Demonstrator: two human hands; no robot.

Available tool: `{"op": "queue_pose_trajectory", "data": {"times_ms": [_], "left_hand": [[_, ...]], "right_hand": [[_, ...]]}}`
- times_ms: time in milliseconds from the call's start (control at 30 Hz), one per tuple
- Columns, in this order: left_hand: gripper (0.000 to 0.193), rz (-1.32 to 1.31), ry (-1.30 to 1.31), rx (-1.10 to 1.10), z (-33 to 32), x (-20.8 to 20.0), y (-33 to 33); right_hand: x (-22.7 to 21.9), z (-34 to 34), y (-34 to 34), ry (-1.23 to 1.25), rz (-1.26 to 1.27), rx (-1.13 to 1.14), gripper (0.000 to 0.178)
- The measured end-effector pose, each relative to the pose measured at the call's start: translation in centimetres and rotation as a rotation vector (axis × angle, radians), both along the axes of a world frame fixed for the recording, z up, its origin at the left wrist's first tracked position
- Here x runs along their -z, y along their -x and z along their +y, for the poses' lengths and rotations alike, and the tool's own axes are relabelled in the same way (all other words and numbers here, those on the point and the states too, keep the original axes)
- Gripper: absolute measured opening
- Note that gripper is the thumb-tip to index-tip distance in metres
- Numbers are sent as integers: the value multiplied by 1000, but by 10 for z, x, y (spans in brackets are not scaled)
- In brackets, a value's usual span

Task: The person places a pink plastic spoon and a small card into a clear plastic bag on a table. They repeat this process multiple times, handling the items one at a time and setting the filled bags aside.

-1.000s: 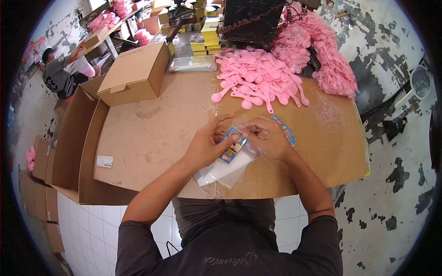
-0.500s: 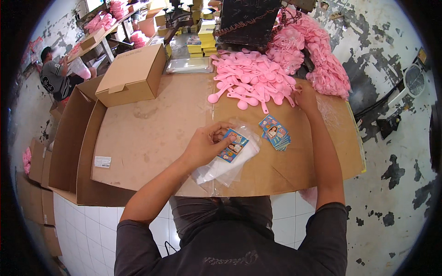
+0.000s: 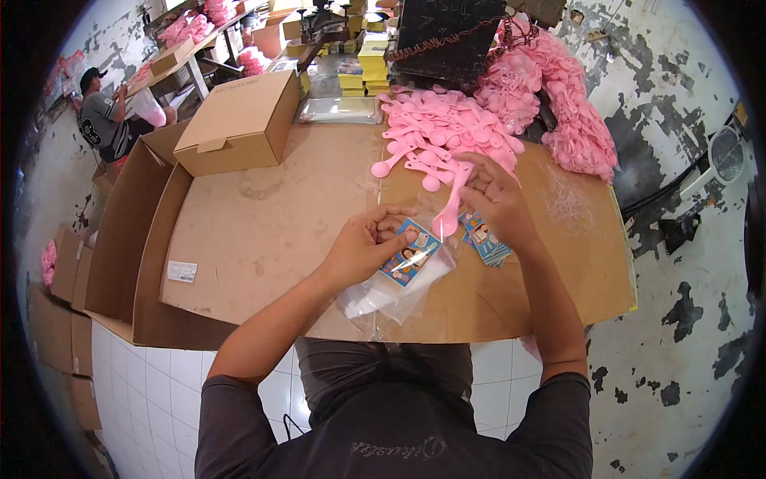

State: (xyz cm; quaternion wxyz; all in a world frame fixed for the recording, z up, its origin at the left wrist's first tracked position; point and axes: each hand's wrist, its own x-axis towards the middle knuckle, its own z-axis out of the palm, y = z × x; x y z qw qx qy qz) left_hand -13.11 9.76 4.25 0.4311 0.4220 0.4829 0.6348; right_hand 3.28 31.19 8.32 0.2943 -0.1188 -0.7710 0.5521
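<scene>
My left hand (image 3: 361,247) is closed on a small blue printed card (image 3: 410,257), its thumb across the top. The card lies over or inside a clear plastic bag; I cannot tell which. Beneath it more clear bags (image 3: 375,303) rest on the cardboard. Between its fingertips my right hand (image 3: 499,203) pinches a pink plastic spoon (image 3: 451,209) by the handle end. The spoon's bowl hangs beside the card, near the bag's upper edge. A fanned stack of the same blue cards (image 3: 492,252) lies under my right hand, partly hidden by it.
A heap of pink spoons (image 3: 435,120) spreads behind my hands. Bagged pink spoons (image 3: 578,120) bulge at the right. A closed carton (image 3: 231,132) stands far left, with a long open box (image 3: 148,263) along the left edge. A dark machine (image 3: 441,44) rises behind; another person (image 3: 104,120) sits far left.
My right hand has come from the spoon heap toward the card, bringing one pink spoon. My left hand keeps its hold on the card, barely shifted.
</scene>
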Motion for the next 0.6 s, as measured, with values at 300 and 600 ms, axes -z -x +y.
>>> {"op": "queue_pose_trajectory", "data": {"times_ms": [300,600], "left_hand": [[37,56,45,50,3,0,-3],[38,23,14,51,0,0,1]], "right_hand": [[-21,-30,-2,5,98,4,49],[-5,-36,-10,-317,-90,-190,44]]}}
